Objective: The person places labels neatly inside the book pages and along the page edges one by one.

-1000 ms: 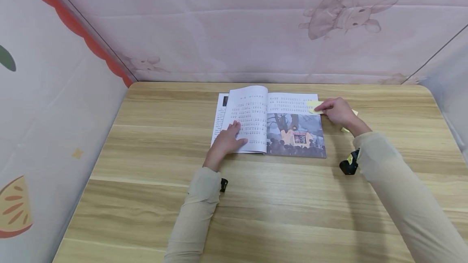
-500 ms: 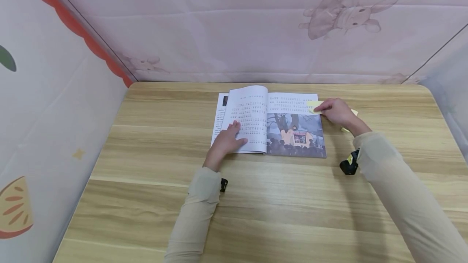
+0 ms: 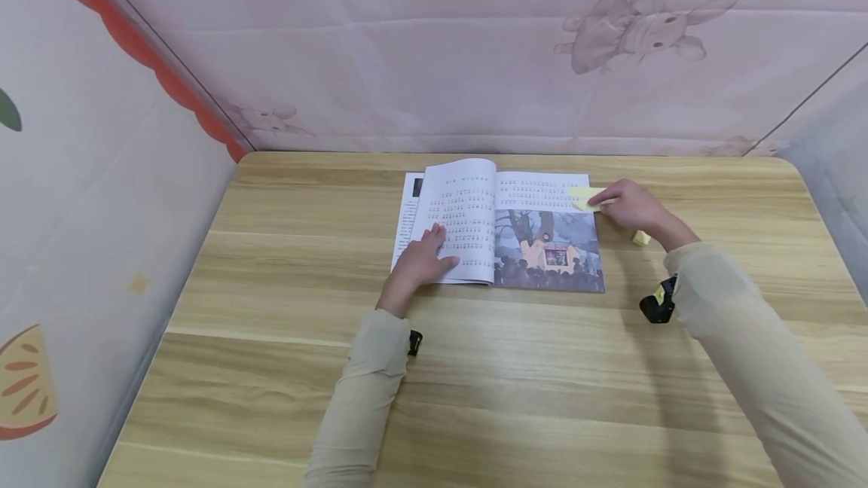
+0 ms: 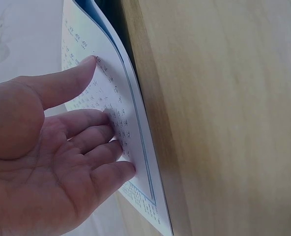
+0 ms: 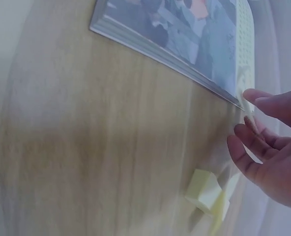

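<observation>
An open book (image 3: 552, 251) lies near the table's back edge, text page on the left, illustrated page on the right. My left hand (image 3: 420, 258) rests on the left page with its fingers extended; the left wrist view shows the palm (image 4: 52, 167) and fingertips against the paper. A pale yellow sticky note (image 3: 585, 196) lies over the right page's outer edge, near the top. My right hand (image 3: 634, 205) pinches the note's outer end between thumb and fingers, just off the page. Part of the note is hidden by the fingers.
A small yellow block (image 3: 640, 238), like a pad of sticky notes, lies on the wooden table (image 3: 529, 398) below my right hand; other yellow paper (image 5: 219, 211) is beside it. A patterned wall (image 3: 420, 89) stands behind the table.
My right hand has shifted slightly to the right, and more of the sticky note and of the yellow block shows. The left hand and book have stayed put.
</observation>
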Action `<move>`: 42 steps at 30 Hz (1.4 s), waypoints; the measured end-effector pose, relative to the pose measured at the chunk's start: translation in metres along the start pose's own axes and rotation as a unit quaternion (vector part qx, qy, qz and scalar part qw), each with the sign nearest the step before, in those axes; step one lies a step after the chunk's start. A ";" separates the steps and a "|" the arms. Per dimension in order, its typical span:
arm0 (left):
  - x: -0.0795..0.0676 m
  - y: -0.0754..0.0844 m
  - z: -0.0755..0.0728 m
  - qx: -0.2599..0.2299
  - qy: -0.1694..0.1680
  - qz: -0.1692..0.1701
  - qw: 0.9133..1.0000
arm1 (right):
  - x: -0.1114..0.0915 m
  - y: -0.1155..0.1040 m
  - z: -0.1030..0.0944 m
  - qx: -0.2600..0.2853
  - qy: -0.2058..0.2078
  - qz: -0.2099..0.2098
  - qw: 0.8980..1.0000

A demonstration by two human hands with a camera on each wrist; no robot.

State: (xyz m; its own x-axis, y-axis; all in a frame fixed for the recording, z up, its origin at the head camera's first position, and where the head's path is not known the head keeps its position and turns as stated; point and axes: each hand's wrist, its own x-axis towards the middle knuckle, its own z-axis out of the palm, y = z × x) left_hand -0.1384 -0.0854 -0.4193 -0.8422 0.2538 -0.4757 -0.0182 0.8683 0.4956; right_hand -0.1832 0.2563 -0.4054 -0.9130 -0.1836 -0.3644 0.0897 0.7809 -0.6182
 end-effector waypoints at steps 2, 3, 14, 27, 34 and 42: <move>0.000 0.000 0.000 -0.001 0.001 -0.001 1.000 | -0.001 0.001 -0.004 -0.001 0.002 -0.007 1.000; 0.000 0.000 0.000 -0.002 0.001 -0.001 1.000 | -0.002 0.001 -0.005 -0.001 0.007 -0.010 1.000; 0.000 -0.002 -0.001 0.003 0.001 0.001 1.000 | -0.012 -0.003 -0.024 0.039 0.017 -0.006 0.999; 0.001 -0.001 -0.002 0.006 -0.007 -0.006 1.000 | -0.011 -0.001 -0.006 0.053 0.027 -0.077 0.995; 0.001 0.000 -0.003 0.010 -0.016 -0.004 1.000 | -0.005 -0.001 0.005 0.044 0.017 -0.089 0.995; 0.000 0.000 -0.003 0.008 -0.019 -0.004 1.000 | -0.004 -0.001 0.011 0.025 -0.021 -0.094 0.995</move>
State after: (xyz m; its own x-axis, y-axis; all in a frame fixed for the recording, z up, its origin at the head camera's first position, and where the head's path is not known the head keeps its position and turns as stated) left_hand -0.1405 -0.0864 -0.4167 -0.8210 0.2630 -0.5068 -0.0157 0.8768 0.4805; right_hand -0.1753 0.2499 -0.4111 -0.8979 -0.3496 -0.2673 -0.0603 0.6994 -0.7122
